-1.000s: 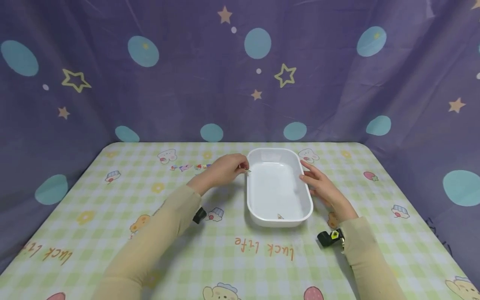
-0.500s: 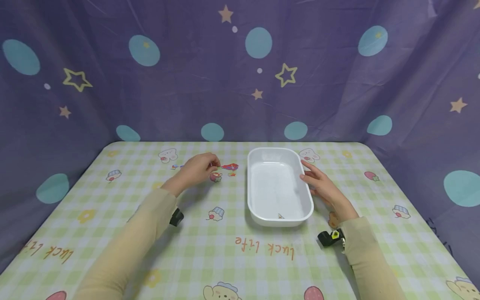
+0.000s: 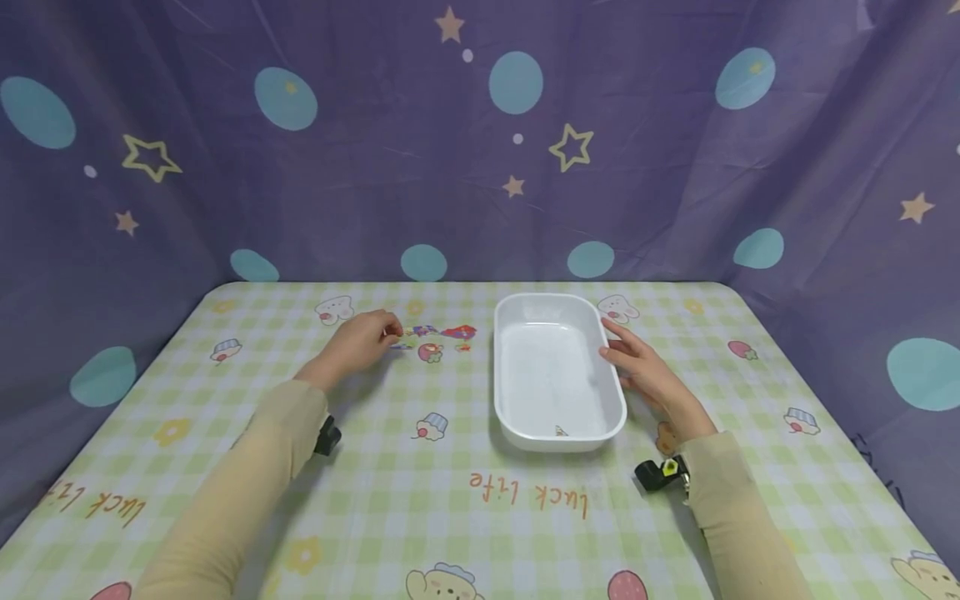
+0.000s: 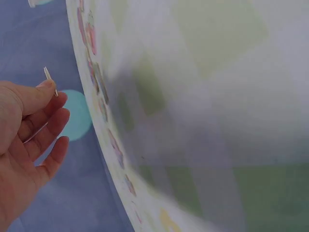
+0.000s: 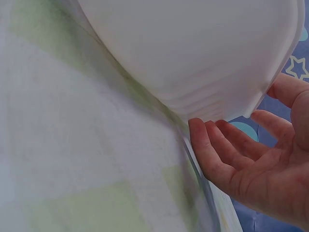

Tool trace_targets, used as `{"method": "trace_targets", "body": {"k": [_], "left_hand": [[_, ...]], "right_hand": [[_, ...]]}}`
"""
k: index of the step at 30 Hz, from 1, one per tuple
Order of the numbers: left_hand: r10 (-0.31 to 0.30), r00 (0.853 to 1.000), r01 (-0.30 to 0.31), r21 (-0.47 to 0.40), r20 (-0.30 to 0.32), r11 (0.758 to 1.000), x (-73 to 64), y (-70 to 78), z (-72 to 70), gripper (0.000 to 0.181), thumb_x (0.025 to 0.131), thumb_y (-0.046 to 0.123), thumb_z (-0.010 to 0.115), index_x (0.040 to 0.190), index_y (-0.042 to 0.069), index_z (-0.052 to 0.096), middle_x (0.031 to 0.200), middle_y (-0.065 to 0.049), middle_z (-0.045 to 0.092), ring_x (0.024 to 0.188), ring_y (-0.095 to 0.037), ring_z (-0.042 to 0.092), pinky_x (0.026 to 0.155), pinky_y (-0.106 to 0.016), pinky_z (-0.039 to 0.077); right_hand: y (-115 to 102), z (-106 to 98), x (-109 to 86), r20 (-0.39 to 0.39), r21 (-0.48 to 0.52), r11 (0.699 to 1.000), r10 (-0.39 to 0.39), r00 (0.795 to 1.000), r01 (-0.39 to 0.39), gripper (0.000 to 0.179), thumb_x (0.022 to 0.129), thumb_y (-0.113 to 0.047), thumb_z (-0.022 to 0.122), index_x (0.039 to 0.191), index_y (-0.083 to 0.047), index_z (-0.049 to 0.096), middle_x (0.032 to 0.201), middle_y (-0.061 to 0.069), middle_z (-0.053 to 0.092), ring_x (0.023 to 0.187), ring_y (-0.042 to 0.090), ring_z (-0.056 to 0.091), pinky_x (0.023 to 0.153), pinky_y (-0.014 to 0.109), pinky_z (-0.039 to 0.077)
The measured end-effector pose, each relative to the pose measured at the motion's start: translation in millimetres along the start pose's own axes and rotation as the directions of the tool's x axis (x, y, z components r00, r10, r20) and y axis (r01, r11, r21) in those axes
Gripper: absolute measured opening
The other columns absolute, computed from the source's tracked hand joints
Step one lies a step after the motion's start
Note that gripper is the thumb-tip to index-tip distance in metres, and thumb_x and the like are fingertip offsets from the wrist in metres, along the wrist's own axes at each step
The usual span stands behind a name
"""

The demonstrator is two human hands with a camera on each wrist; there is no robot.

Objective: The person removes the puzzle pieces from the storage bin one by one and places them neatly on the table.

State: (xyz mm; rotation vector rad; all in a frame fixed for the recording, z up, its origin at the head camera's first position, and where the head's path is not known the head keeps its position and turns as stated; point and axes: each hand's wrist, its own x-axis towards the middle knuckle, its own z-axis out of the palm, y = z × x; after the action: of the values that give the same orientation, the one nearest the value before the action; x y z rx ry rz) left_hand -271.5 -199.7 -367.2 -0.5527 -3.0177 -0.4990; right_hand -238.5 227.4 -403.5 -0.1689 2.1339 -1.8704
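My left hand [image 3: 362,340] is over the left part of the table. Between thumb and forefinger it pinches a small thin flat piece [image 4: 50,80], seen edge-on in the left wrist view, so its picture is hidden. Just right of the fingers lies a row of small colourful flat pieces [image 3: 459,332] on the tablecloth. My right hand [image 3: 647,375] holds the right side of a white rectangular tray [image 3: 558,444], thumb at the rim and the other fingers against the outer wall. One tiny piece [image 3: 561,431] lies inside the tray, near its front.
A green checked tablecloth [image 3: 375,492] with printed cartoons and lettering covers the table. Behind it hangs a purple curtain [image 3: 360,192] with stars and dots. Each wrist wears a small black camera [image 3: 660,476].
My left hand has moved away from the tray's left rim, leftward along the row of pieces, uncovering several on its right. The right hand and tray have stayed in place.
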Motion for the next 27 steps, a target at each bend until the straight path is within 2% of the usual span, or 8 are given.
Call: {"method": "trace_targets", "body": {"k": [7, 15, 21, 27], "left_hand": [[-0.017, 1.000, 0.017, 0.068, 0.010, 0.998, -0.5, -16.9, 6.5, 0.010, 0.086, 0.009, 0.058, 0.093, 0.005, 0.065, 0.092, -0.011, 0.064, 0.087, -0.026, 0.059, 0.079, -0.042, 0.046], [-0.045, 0.998, 0.040, 0.113, 0.038, 0.993, 0.0, -30.4, 11.4, 0.008, 0.083, 0.008, 0.060, 0.089, 0.006, 0.065, 0.087, -0.010, 0.062, 0.082, -0.025, 0.059, 0.074, -0.042, 0.047], [-0.070, 0.997, 0.066, 0.126, 0.033, 0.990, 1.4, -35.7, 13.1, 0.007, 0.082, 0.008, 0.060, 0.087, 0.006, 0.064, 0.085, -0.009, 0.060, 0.079, -0.024, 0.057, 0.072, -0.042, 0.047], [-0.076, 0.996, 0.070, 0.126, 0.038, 0.990, 1.7, -36.6, 13.6, 0.006, 0.081, 0.006, 0.060, 0.085, 0.006, 0.064, 0.081, -0.008, 0.058, 0.075, -0.023, 0.056, 0.069, -0.041, 0.046]], "right_hand": [[0.2, -0.3, 1.0, -0.003, -0.008, 1.000, -0.001, 1.000, 0.001, 0.065, 0.093, -0.029, 0.050, 0.146, -0.023, 0.014, 0.143, 0.021, 0.028, 0.119, 0.038, 0.043, 0.079, 0.038, 0.051], [0.5, 0.1, -0.4, 0.007, 0.010, 1.000, -0.005, 1.000, 0.005, 0.066, 0.092, -0.028, 0.051, 0.147, -0.021, 0.014, 0.142, 0.021, 0.029, 0.113, 0.030, 0.050, 0.078, 0.037, 0.051], [0.3, 0.5, -0.4, 0.002, 0.013, 1.000, -0.009, 1.000, 0.009, 0.065, 0.092, -0.027, 0.051, 0.146, -0.022, 0.015, 0.141, 0.021, 0.030, 0.110, 0.026, 0.051, 0.078, 0.037, 0.051], [0.8, 0.0, -0.5, 0.000, 0.007, 1.000, -0.007, 1.000, 0.007, 0.065, 0.092, -0.027, 0.051, 0.146, -0.022, 0.015, 0.142, 0.021, 0.029, 0.113, 0.029, 0.049, 0.078, 0.036, 0.051]]}}
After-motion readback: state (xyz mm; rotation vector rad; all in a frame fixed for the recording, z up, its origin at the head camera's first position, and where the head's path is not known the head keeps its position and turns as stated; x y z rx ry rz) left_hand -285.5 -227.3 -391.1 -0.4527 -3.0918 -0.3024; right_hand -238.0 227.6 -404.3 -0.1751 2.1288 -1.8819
